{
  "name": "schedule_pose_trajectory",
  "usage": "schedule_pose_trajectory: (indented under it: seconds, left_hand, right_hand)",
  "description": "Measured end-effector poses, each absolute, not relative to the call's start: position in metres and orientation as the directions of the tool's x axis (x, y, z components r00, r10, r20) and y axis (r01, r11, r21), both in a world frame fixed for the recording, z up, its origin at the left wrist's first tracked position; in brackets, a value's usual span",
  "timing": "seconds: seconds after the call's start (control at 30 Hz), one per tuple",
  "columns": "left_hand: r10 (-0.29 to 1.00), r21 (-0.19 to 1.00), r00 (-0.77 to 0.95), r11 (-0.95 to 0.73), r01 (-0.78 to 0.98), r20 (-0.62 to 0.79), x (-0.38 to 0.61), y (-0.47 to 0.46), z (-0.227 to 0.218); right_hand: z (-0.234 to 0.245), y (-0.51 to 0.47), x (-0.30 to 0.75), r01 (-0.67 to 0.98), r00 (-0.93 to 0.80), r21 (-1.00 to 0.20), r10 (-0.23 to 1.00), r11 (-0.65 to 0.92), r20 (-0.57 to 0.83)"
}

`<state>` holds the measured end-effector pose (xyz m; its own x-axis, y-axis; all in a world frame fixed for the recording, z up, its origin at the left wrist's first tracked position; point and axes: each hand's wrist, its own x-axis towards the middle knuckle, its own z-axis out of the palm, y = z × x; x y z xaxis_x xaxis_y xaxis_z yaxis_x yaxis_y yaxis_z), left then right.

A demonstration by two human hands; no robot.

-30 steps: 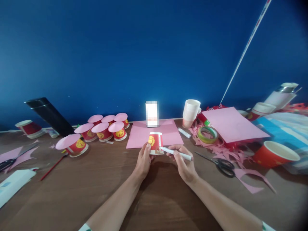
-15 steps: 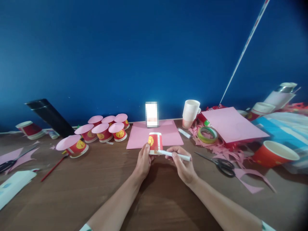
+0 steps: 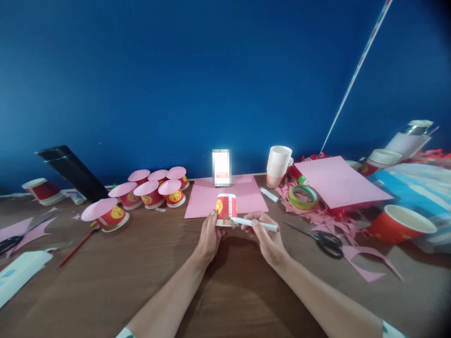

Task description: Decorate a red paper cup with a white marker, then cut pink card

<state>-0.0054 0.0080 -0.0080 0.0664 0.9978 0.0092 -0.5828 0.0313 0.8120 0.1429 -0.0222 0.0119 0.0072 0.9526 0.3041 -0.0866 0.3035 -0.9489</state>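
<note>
Near seven pink-topped red paper cups (image 3: 175, 198), left hand (image 3: 207, 240) grips one red-and-white paper cup (image 3: 225, 206). Right hand's (image 3: 267, 238) fingers clasp one white pen (image 3: 244, 221)

No word, brand or number can be read for certain. The held cup (image 3: 227, 210) bears a round yellow emblem (image 3: 219, 206) on its red wall and, to the right of it, a white upright strip (image 3: 230, 205) with small marks like a column of characters, too fine to make out. The same kind of yellow emblem stands on the cups (image 3: 151, 197) with pink tops; it may be an ornate character, though blur makes that unsure. The white pack (image 3: 23, 272) at far left carries a plain blue patch (image 3: 8, 274), its lettering, if any, unclear.
</note>
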Motion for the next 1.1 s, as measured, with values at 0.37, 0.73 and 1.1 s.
schedule_pose_trajectory:
  seconds: [0.37, 0.73, 1.1]
  left_hand:
    - [0.997, 0.796, 0.080, 0.062, -0.602, -0.017, -0.0045, 0.0072, -0.0045]
    - [0.997, 0.795, 0.075, 0.055, -0.605, -0.012, -0.0049, 0.0062, -0.0035]
    - [0.994, 0.788, 0.092, 0.104, -0.607, -0.061, -0.0062, 0.0072, -0.0009]
  right_hand:
    - [0.0096, -0.0189, 0.1420, -0.165, 0.026, -0.952, 0.966, 0.256, 0.256]
    - [0.0057, -0.0168, 0.1426, -0.238, 0.015, -0.948, 0.977, 0.212, 0.214]
    - [0.0057, -0.0160, 0.1422, -0.268, 0.001, -0.946, 0.982, 0.182, 0.189]
